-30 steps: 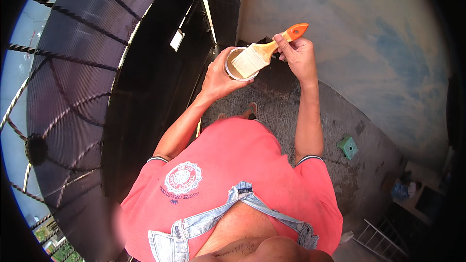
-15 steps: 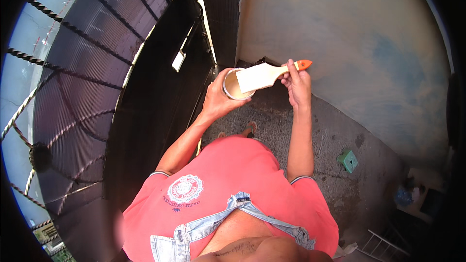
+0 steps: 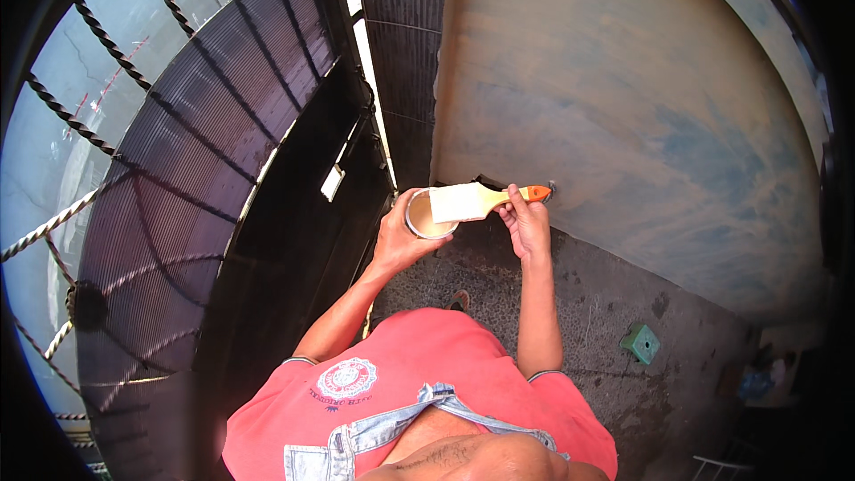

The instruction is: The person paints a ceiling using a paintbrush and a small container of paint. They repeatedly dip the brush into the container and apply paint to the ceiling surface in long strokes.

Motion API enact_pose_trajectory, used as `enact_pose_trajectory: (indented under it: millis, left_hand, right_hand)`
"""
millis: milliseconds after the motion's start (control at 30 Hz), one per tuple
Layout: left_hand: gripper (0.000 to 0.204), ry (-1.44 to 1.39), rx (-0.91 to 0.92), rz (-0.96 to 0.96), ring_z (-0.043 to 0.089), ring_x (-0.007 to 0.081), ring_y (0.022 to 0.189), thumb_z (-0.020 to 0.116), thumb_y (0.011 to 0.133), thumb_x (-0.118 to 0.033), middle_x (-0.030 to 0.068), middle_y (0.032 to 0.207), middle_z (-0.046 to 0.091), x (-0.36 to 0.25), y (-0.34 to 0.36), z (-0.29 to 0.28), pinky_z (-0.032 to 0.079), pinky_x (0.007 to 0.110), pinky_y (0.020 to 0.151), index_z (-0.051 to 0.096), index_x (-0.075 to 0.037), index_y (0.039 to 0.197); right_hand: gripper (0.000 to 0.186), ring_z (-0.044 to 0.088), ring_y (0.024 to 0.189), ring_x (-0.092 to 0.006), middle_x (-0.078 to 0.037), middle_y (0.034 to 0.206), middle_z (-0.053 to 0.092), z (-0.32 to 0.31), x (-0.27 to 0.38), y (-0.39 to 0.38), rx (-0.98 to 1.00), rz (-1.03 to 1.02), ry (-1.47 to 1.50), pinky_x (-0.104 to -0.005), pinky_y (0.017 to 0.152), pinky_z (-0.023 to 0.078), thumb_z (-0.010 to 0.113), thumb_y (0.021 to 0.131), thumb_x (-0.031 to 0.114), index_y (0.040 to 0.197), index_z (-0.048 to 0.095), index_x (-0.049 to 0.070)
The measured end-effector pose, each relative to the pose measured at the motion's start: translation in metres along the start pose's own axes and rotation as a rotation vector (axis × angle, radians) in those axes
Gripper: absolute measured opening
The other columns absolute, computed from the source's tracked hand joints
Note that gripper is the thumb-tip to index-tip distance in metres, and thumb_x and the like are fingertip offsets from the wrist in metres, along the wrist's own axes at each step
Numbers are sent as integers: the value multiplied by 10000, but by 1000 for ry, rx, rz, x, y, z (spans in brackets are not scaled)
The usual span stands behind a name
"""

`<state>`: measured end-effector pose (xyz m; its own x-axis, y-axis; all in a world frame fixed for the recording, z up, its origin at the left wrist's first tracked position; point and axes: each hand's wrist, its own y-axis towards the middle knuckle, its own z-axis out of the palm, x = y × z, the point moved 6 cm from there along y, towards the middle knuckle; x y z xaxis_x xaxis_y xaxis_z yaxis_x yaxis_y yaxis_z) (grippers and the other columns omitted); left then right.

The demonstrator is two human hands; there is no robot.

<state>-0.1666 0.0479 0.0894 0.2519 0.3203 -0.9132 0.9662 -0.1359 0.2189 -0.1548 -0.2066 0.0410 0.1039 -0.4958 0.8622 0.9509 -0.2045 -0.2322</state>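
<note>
Orange-tipped, yellow-handled flat paintbrush (image 3: 474,202) pinched in the right hand (image 3: 528,230), with cream bristles (image 3: 452,203) over the mouth of a round, white-rimmed container (image 3: 418,215) gripped in the left hand (image 3: 395,242). Best to brace that container level and wipe both bristle faces against the rim, limiting drips.

Prob. a home's outdoor entry: blk metal gate (image 3: 267,232) w/ twisted bars (image 3: 111,43), rough grey flr (image 3: 592,338), painted wall (image 3: 606,107).
</note>
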Motion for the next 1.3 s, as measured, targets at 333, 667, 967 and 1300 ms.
enact_pose_trajectory:
  millis: [333,667,967,1300]
  left_hand:
    - [826,15,-5,-11,677,277,1169,953,630,-239,143,1217,698,4,-2,4,540,403,1000,540,-49,1319]
    - [834,18,-8,-13,679,278,1162,949,627,-235,148,1220,694,8,-2,5,541,403,997,536,-44,1325]
    - [896,25,30,-40,674,258,1171,950,599,-254,166,1231,689,0,1,6,533,380,1020,519,-1,1344]
    - [869,19,64,-28,668,254,1182,950,617,-229,161,1242,687,-1,-1,20,532,379,1023,521,-2,1338]
  right_hand:
    - [241,701,862,-125,-43,988,707,4,5,-2,44,-28,-12,-221,705,572,724,977,254,1054,667,33]
    - [222,706,871,-123,-43,976,711,4,6,0,45,-57,-50,-247,730,593,724,977,237,1038,671,31]
    - [215,711,853,-119,-40,944,714,2,11,-9,8,-107,-30,-242,721,600,723,977,228,1029,673,25]
    - [217,714,847,-117,-45,942,718,-13,16,-21,-66,-153,-46,-242,712,600,739,966,227,1019,682,25]
